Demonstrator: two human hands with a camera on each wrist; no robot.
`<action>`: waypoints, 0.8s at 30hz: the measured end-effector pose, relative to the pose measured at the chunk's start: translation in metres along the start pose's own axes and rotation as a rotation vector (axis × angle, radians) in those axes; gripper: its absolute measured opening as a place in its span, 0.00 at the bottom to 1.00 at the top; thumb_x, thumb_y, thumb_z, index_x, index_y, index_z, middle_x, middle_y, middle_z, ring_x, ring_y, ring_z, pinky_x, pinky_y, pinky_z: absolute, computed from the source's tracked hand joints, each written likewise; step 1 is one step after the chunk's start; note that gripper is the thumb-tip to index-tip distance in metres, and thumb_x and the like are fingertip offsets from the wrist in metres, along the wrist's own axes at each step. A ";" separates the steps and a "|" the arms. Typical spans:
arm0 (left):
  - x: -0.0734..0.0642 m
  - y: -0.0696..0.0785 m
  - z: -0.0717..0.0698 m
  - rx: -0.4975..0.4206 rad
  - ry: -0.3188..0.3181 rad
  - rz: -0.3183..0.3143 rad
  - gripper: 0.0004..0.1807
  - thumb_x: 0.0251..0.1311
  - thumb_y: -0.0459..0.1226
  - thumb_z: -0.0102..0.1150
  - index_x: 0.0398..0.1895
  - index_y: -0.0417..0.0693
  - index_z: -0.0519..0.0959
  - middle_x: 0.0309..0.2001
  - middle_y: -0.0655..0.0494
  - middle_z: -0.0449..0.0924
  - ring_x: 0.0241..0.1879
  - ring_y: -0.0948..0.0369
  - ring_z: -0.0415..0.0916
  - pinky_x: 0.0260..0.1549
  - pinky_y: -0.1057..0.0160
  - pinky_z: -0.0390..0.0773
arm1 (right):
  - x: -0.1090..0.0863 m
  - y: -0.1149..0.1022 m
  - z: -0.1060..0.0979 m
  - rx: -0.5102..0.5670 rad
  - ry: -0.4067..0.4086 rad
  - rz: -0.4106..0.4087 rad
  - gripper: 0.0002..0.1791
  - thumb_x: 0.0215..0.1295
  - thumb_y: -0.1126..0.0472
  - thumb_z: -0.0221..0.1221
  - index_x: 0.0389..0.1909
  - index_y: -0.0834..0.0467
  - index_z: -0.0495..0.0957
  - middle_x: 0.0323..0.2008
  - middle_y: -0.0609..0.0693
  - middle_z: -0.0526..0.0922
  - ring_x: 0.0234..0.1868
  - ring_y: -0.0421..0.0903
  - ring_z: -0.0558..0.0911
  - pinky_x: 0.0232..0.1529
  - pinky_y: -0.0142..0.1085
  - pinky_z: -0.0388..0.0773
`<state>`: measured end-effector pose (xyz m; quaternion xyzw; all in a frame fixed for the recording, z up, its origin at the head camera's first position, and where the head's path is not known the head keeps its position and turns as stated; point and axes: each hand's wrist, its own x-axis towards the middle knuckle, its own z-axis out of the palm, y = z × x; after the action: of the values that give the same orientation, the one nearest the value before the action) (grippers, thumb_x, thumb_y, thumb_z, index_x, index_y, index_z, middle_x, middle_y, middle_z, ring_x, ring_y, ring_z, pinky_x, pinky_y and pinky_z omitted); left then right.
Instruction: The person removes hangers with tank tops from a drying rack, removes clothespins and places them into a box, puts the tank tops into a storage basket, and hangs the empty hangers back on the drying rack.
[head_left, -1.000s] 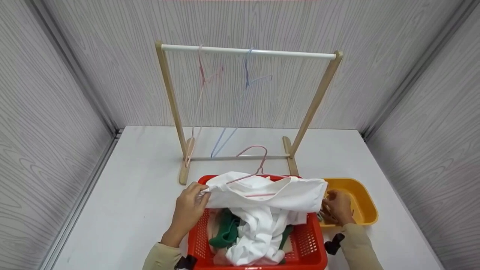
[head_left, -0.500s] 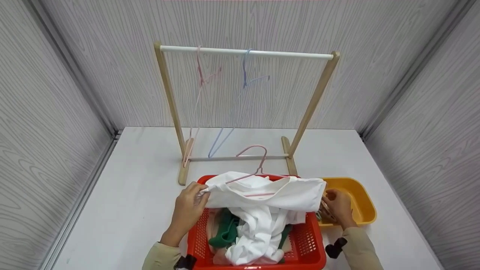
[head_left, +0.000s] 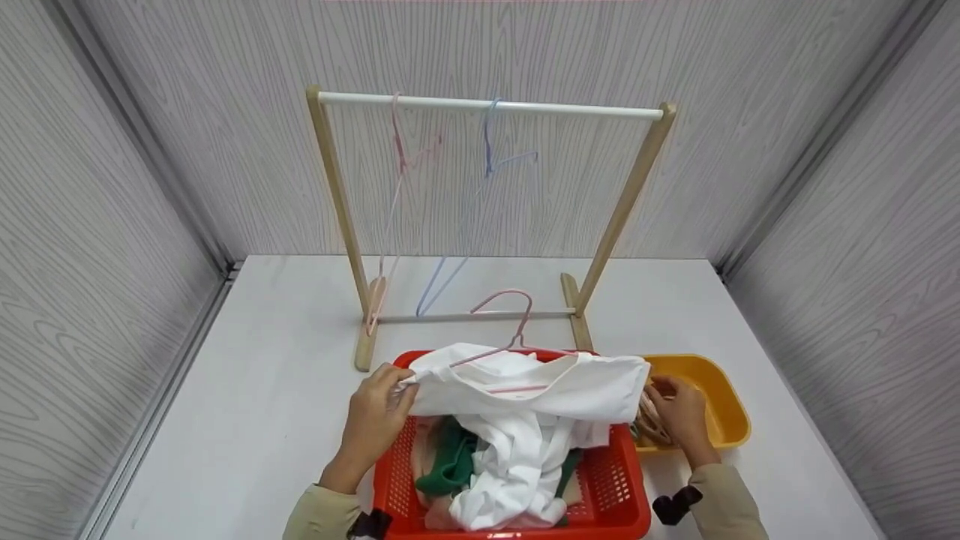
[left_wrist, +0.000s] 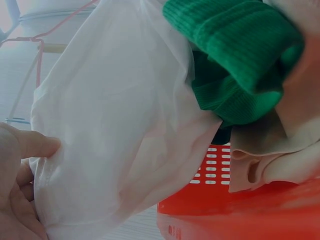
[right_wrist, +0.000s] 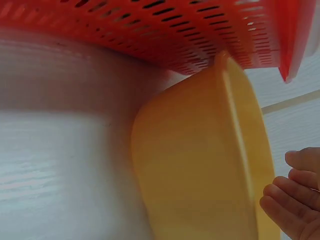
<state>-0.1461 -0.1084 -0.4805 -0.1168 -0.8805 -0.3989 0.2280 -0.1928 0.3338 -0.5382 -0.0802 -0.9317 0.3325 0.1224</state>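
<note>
A white T-shirt (head_left: 600,386) lies over a red basket (head_left: 634,502), with a pink hanger (head_left: 519,330) inside its neckline. My left hand (head_left: 379,409) pinches the edge of one sleeve between thumb and fingers; the left wrist view shows the thumb (left_wrist: 42,145) on top of the cloth. At the other sleeve, my right hand (head_left: 682,412) is above the yellow tray (head_left: 731,405), close to several wooden clothespins (head_left: 651,424). Its fingers bend toward the thumb. In the right wrist view the fingers (right_wrist: 287,197) are partly cut off, and whether they hold anything is unclear.
Behind the basket stands a wooden rack with a white rail (head_left: 585,109). A pink hanger (head_left: 399,154) and a blue hanger (head_left: 489,157) hang from it. A green garment (head_left: 450,465) and beige cloth lie in the basket. Grey-patterned walls enclose the white table (head_left: 255,390).
My right hand has risen slightly from the clothespins in the yellow tray, uncovering more of them. My left hand keeps its pinch on the sleeve. The view has shifted slightly.
</note>
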 end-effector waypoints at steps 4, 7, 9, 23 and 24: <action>0.000 0.000 0.000 -0.003 -0.001 -0.005 0.06 0.56 0.29 0.64 0.37 0.40 0.80 0.36 0.51 0.81 0.36 0.58 0.77 0.42 0.52 0.83 | -0.002 -0.008 -0.005 0.031 0.058 -0.031 0.13 0.62 0.66 0.62 0.45 0.69 0.81 0.40 0.67 0.86 0.43 0.61 0.85 0.43 0.45 0.84; 0.001 0.001 0.000 -0.002 -0.001 -0.009 0.06 0.56 0.29 0.64 0.37 0.40 0.80 0.36 0.51 0.81 0.36 0.59 0.77 0.42 0.52 0.83 | -0.003 -0.015 -0.008 0.051 0.105 -0.069 0.12 0.61 0.67 0.63 0.43 0.69 0.82 0.39 0.66 0.86 0.41 0.61 0.85 0.43 0.45 0.84; 0.001 0.001 0.000 -0.001 0.001 -0.006 0.06 0.56 0.29 0.64 0.37 0.40 0.80 0.36 0.51 0.81 0.36 0.58 0.77 0.42 0.52 0.83 | -0.005 -0.018 -0.010 0.060 0.126 -0.098 0.11 0.60 0.67 0.63 0.42 0.69 0.82 0.39 0.66 0.86 0.40 0.61 0.85 0.42 0.45 0.84; 0.000 0.001 0.000 0.000 0.011 0.004 0.05 0.56 0.29 0.64 0.36 0.40 0.80 0.35 0.51 0.81 0.35 0.59 0.77 0.41 0.53 0.83 | -0.011 -0.045 -0.029 0.107 0.202 -0.139 0.10 0.60 0.67 0.63 0.41 0.67 0.83 0.39 0.64 0.87 0.35 0.31 0.83 0.38 0.22 0.81; 0.000 0.001 0.000 0.000 0.010 0.001 0.05 0.56 0.29 0.64 0.36 0.40 0.80 0.35 0.51 0.81 0.35 0.59 0.77 0.40 0.53 0.83 | -0.012 -0.047 -0.030 0.120 0.199 -0.140 0.10 0.60 0.67 0.63 0.41 0.68 0.83 0.40 0.64 0.87 0.35 0.25 0.80 0.37 0.17 0.78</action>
<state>-0.1457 -0.1080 -0.4799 -0.1155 -0.8792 -0.3995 0.2326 -0.1764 0.3129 -0.4875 -0.0402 -0.8966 0.3689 0.2415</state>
